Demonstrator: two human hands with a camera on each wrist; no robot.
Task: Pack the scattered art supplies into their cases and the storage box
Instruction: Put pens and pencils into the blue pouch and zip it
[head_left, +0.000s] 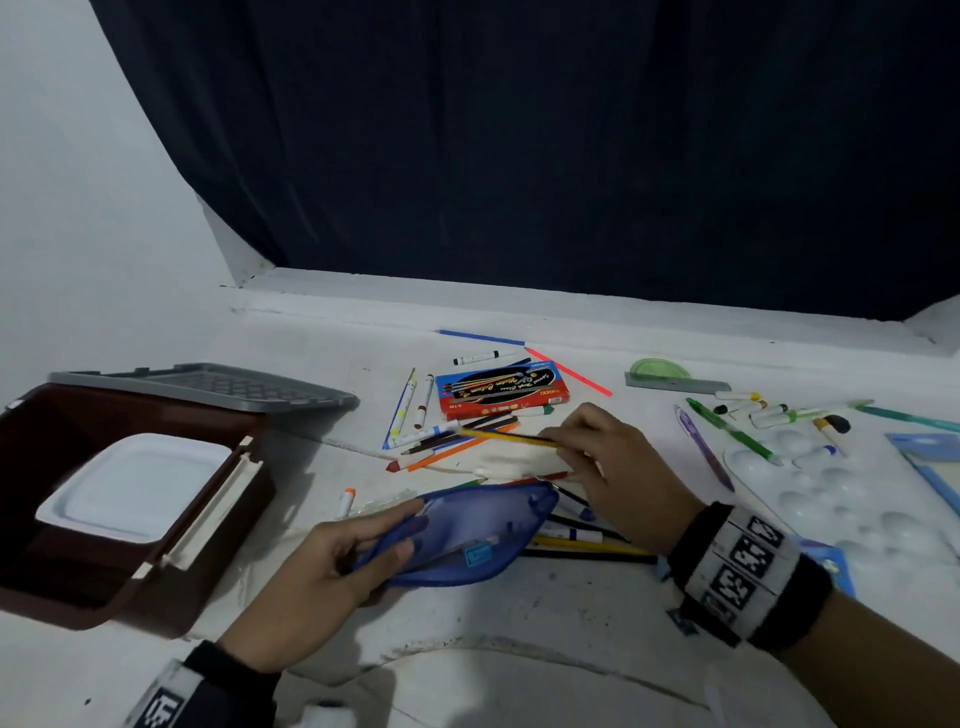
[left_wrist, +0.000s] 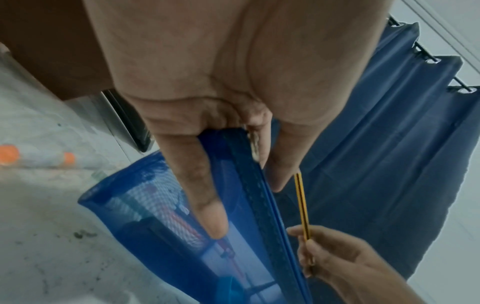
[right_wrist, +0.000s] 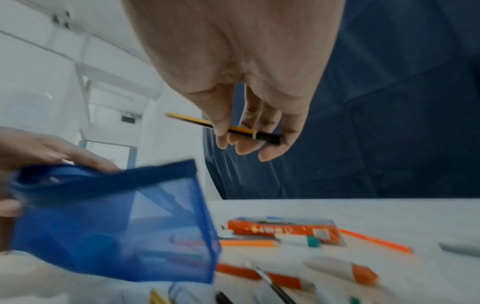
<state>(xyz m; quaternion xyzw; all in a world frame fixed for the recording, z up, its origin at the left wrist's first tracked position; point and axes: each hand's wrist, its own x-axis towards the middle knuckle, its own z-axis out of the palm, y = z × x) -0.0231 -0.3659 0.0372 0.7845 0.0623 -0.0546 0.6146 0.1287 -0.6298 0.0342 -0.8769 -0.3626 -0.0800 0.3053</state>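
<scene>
Upper frame: I see a dark navy curtain (head_left: 519, 156) hanging from rings on a rod | Left: plain white wall (head_left: 78, 182) | Below curtain: white ledge (head_left: 519, 296) | Lower frame: white work surface (head_left: 545, 597), scuffed with dark specks | Light: dim, cool, even.

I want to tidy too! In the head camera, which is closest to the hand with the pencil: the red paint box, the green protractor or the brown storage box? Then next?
From the right hand:
1. Red paint box, just beyond it.
2. Green protractor, far right.
3. Brown storage box, far left.
</scene>
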